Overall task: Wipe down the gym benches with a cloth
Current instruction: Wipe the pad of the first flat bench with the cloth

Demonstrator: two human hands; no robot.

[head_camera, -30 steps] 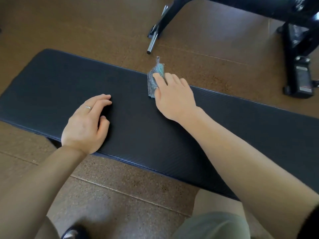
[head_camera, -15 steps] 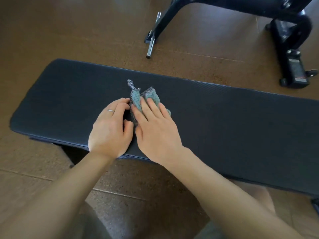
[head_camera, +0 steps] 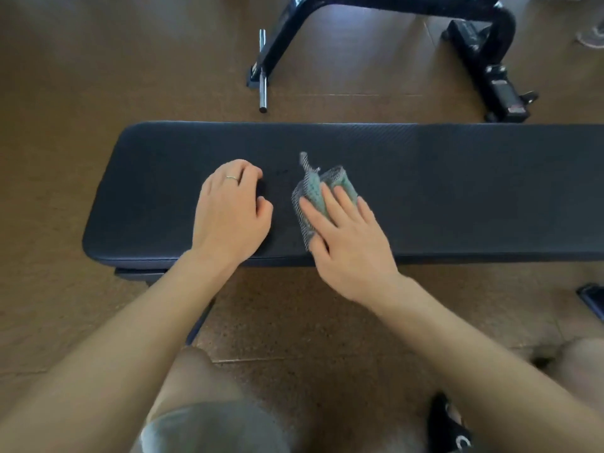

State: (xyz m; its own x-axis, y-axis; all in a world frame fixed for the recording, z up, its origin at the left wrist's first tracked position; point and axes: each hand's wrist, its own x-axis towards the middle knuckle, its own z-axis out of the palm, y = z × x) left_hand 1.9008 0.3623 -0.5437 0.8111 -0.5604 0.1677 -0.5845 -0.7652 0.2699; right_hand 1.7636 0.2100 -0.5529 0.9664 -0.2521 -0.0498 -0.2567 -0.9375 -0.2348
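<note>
The bench (head_camera: pixel 457 191) pad is showing a dark, matt, finely ribbed cover, vinyl by the look of it. The cloth (head_camera: pixel 315 188) is lying on it as a soft woven rag, teal with a checked weave. At twelve o'clock a black frame (head_camera: pixel 294 31) is gleaming glossy beside a polished metal bar (head_camera: pixel 262 70). The floor (head_camera: pixel 98 60) is looking speckled brown, like cork, dull and slightly grainy.

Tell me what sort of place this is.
Most likely a gym. A long padded bench stands on a speckled, rubber-like floor, and behind it is a black machine frame with a steel peg. The right hand presses a cloth on the bench.
</note>
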